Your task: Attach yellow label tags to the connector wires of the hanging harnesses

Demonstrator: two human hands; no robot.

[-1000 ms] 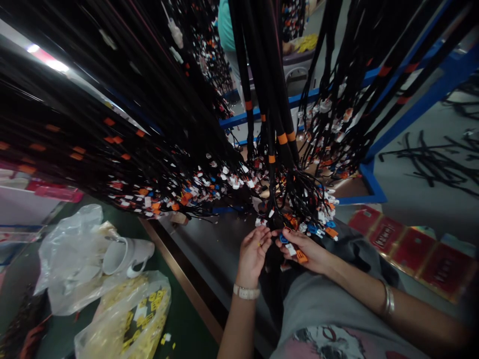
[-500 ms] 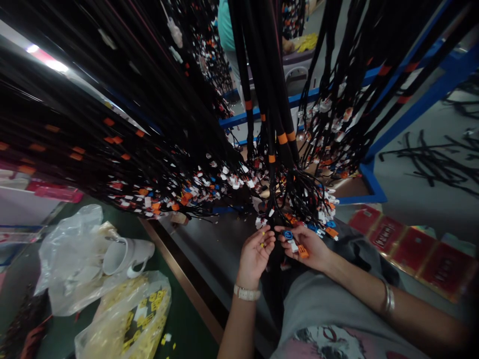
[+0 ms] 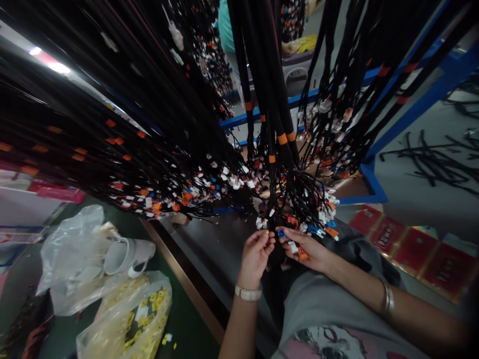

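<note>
Black wire harnesses hang in thick bundles from above, ending in many white, orange and blue connectors. My left hand is curled just below those ends, pinching a small yellow piece at its fingertips. My right hand is closed around several harness ends, with a blue connector, a white one and an orange one lying across its fingers. The two hands almost touch at the fingertips. A watch band sits on my left wrist and bangles on my right.
A green table at lower left holds a clear bag of yellow parts, a crumpled plastic bag and a white mug. A blue metal frame stands behind. Red packets lie at right. Another person stands beyond the harnesses.
My left fingers have shifted slightly at the yellow piece. My right hand moved a little, bringing the blue connector closer to my left fingertips.
</note>
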